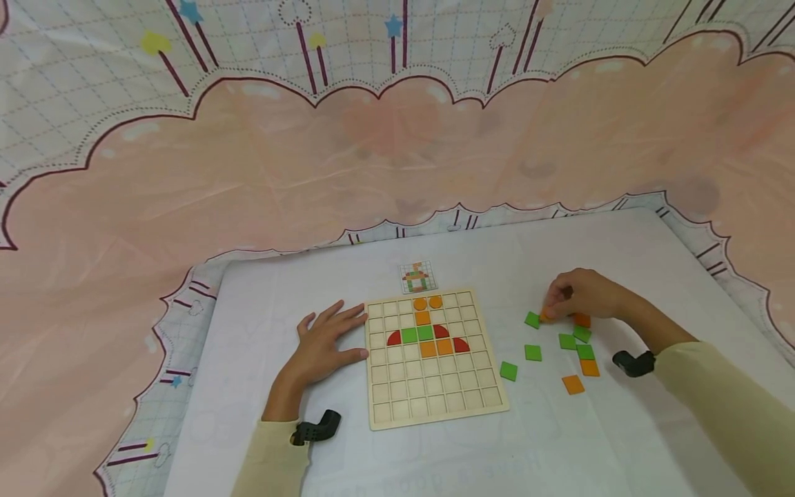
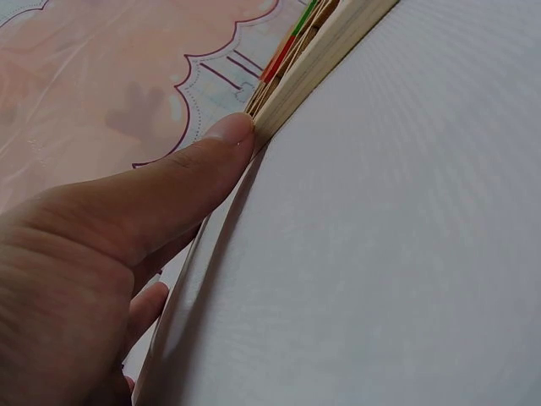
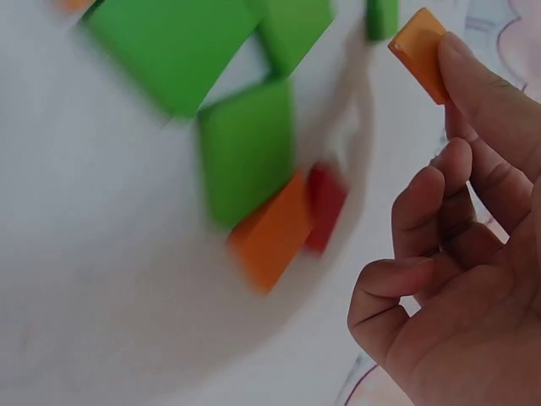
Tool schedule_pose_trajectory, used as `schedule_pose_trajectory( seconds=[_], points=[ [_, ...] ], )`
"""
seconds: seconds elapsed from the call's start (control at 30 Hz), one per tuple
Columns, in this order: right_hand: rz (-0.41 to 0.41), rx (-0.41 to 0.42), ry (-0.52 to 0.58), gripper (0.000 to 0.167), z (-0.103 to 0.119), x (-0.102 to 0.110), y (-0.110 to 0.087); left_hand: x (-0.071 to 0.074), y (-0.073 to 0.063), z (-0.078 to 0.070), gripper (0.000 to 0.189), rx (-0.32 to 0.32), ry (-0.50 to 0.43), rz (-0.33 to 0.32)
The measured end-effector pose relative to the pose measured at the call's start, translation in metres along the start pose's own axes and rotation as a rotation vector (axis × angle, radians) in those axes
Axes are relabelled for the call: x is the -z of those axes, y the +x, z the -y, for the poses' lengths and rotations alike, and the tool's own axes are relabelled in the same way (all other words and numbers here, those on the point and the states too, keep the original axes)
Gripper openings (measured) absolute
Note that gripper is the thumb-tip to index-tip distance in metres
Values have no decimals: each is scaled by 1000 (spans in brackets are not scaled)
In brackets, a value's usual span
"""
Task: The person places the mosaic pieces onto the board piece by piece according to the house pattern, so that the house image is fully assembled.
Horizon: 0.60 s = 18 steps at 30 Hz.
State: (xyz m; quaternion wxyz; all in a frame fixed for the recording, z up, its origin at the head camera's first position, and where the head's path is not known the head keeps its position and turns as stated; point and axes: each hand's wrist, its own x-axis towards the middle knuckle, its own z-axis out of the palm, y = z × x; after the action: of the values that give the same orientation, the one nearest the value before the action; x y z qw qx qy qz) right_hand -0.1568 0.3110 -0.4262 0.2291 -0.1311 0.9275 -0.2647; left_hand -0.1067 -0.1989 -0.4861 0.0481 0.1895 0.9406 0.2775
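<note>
My right hand (image 1: 580, 293) pinches a small orange square tile (image 3: 420, 52) between thumb and index finger, just above the loose tiles; its other fingers are curled. My left hand (image 1: 326, 348) lies at the left edge of a wooden grid board (image 1: 410, 390), fingers spread, with the thumb (image 2: 199, 178) touching the board's side. In the board's upper cells sit two orange round tiles (image 1: 428, 303), orange squares (image 1: 437, 348), two green squares (image 1: 417, 334) and three red quarter-round tiles (image 1: 394, 338).
A small pattern card (image 1: 418, 277) lies just behind the board. Right of the board are scattered loose green tiles (image 1: 533, 353) and orange tiles (image 1: 573, 384). A red tile (image 3: 325, 207) shows in the right wrist view. The white table (image 1: 298, 290) borders a patterned cloth (image 1: 348, 172).
</note>
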Motion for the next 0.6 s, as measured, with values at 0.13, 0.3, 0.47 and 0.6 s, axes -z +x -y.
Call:
schedule_pose_trajectory(
  seconds=[0.13,0.3,0.47,0.6],
  points=[
    [10,40,10,17,15,-5,7,0,0,0,72,2,-1,-1],
    [16,93,17,17,35,-13,17,1,0,-1,72,7,-1,0],
    [31,145,46,14,54,-23,28,0,0,0,72,5,-1,1],
    [48,199,89,13,70,-32,36,0,0,-1,71,4,-3,2]
  ],
)
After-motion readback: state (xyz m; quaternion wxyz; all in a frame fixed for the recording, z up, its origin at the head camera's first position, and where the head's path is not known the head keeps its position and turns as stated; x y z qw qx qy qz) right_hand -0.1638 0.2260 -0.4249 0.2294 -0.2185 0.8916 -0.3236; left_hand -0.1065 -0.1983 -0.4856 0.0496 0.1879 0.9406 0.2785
